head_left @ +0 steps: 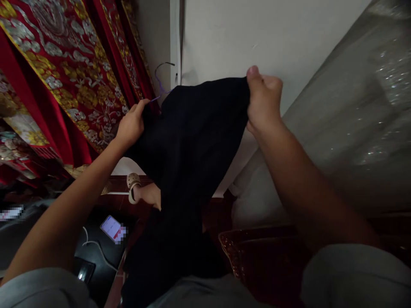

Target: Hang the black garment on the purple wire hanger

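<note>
A black garment [189,149] hangs in front of me, held up by both hands at its top edge. My left hand [131,124] pinches the left corner, close to a thin purple hanger hook [160,79]. My right hand [263,100] is closed on the right corner, thumb up. The cloth drops down over my lap and hides what lies behind it.
Red fabrics with gold and silver embroidery [67,64] hang at the left. A white wall [257,34] is ahead, and pale glittery fabric [353,107] at the right. A lit phone [113,229] with a white cable lies lower left. A foot in a beige clog [136,188] shows beside the garment.
</note>
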The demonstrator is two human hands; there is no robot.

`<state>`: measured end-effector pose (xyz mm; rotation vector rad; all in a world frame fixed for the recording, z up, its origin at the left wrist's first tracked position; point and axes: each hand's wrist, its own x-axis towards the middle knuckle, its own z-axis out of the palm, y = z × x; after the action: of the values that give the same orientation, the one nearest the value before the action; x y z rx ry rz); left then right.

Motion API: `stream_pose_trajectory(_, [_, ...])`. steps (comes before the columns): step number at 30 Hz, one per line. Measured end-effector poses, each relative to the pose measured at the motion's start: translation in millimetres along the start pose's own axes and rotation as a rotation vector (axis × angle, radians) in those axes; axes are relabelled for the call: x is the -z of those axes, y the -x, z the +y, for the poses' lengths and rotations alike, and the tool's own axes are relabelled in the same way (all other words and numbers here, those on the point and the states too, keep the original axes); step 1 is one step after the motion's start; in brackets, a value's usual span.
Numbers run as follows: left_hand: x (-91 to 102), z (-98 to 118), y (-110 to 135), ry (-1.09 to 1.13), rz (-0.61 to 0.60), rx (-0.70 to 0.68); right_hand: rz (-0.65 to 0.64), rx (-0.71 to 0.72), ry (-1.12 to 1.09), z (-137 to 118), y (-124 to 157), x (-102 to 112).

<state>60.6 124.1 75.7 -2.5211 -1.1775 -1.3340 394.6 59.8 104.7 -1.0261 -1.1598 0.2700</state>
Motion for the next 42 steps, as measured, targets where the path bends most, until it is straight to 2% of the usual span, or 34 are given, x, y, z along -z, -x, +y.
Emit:
stream_pose_trajectory(2, [6.7, -2.5, 4.7, -0.003, -0.003, 0.035, -0.091, 0.137, 0.078, -17.2, 10.2, 4.1])
stream_pose_trajectory(4, [16.5, -5.9, 13.0, -0.007, -0.004, 0.064, -0.268, 0.374, 0.238, -36.3, 35.8, 16.8])
stream_pose_trajectory(5, [21.0, -7.7, 17.9, -0.017, -0.008, 0.069, -0.393, 0.474, 0.309, -45.9, 51.9, 24.7])
stream_pose_trajectory(7, [26.4, -10.1, 27.7, -0.051, -0.014, 0.056, -0.717, 0.538, 0.401, -64.0, 83.8, 39.2])
stream_pose_trajectory(9, [25.5, -9.7, 35.5, -0.062, -0.015, 0.043, -1.066, 0.459, 0.433, -79.2, 106.2, 47.7])
stream_pose_trajectory(12, [16.9, -4.4, 41.3, 0.009, -0.011, 0.082, -1.578, 0.179, 0.366, -90.5, 110.4, 45.0])
stream_pose_trajectory(14, [11.6, -0.5, 42.6, 0.099, -0.006, 0.117, -1.758, 0.003, 0.246, -83.7, 97.5, 33.3])
stream_pose_trajectory(15, [9.9, 1.4, 43.2, 0.159, -0.012, 0.123, -1.762, -0.046, 0.192, -74.8, 89.5, 24.8])
stream_pose_trajectory(16, [8.6, 3.5, 44.0, 0.232, -0.023, 0.117, -1.706, -0.067, 0.163, -62.2, 82.5, 14.9])
stream_pose_trajectory(17, [7.4, 6.1, 45.3, 0.312, -0.036, 0.102, -1.605, -0.062, 0.173, -46.7, 77.7, 3.9])
stream_pose_trajectory(19, [4.1, 13.8, 49.2, 0.485, -0.062, 0.042, -1.302, 0.008, 0.283, -10.6, 77.9, -19.7])
stream_pose_trajectory(21, [-2.0, 25.8, 54.5, 0.644, -0.083, -0.038, -0.995, 0.183, 0.397, 24.0, 92.4, -43.2])
stream_pose_trajectory(24, [-14.6, 48.5, 64.0, 0.792, -0.143, -0.109, -0.791, 0.483, 0.387, 59.1, 127.1, -72.3])
stream_pose_trajectory(27, [-23.2, 68.7, 73.8, 0.845, -0.135, -0.092, -0.589, 0.661, 0.361, 75.9, 154.1, -86.2])
stream_pose_trajectory(29, [-23.6, 78.6, 79.9, 0.842, -0.139, -0.071, -0.528, 0.692, 0.358, 83.9, 162.6, -86.7])
stream_pose_trajectory(32, [-19.4, 88.4, 86.8, 0.801, -0.215, -0.049, -0.523, 0.713, 0.299, 95.6, 167.1, -81.4])
stream_pose_trajectory(35, [-18.2, 94.7, 90.8, 0.72, -0.275, -0.095, -0.512, 0.736, 0.201, 101.7, 169.2, -76.1])
stream_pose_trajectory(38, [-24.2, 98.4, 94.7, 0.668, -0.281, -0.151, -0.501, 0.704, 0.178, 97.5, 171.9, -74.4])
stream_pose_trajectory(42, [-35.1, 91.6, 100.9, 0.713, -0.288, -0.066, -0.477, 0.739, 0.047, 88.6, 175.1, -77.2])
